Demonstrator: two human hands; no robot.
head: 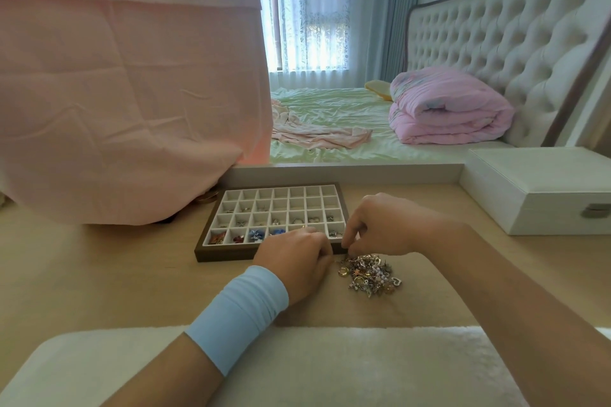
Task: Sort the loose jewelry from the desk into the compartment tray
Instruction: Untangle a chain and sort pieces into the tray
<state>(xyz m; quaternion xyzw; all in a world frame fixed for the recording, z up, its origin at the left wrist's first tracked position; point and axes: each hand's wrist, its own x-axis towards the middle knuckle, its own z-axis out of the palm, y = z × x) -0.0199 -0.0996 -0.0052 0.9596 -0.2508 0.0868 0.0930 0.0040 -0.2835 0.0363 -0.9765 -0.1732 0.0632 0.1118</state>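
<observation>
- Mid-sort: left hand [297,258], right hand [380,228] curled together at tray [224,254] rim; grip contents hidden.
- Next, likely: matching compartment, then back to jewelry pile [370,274].

- Beyond my light wooden desk [99,274] lies the bed with a pale green sheet [330,116].
- At its head, a cream button-tufted headboard [496,36].
- On it, near the headboard, a folded pink quilt [446,109].
- Behind it, a bright window with sheer white curtains [310,10].
- Left of it, a large hanging pink cloth [115,76].
</observation>
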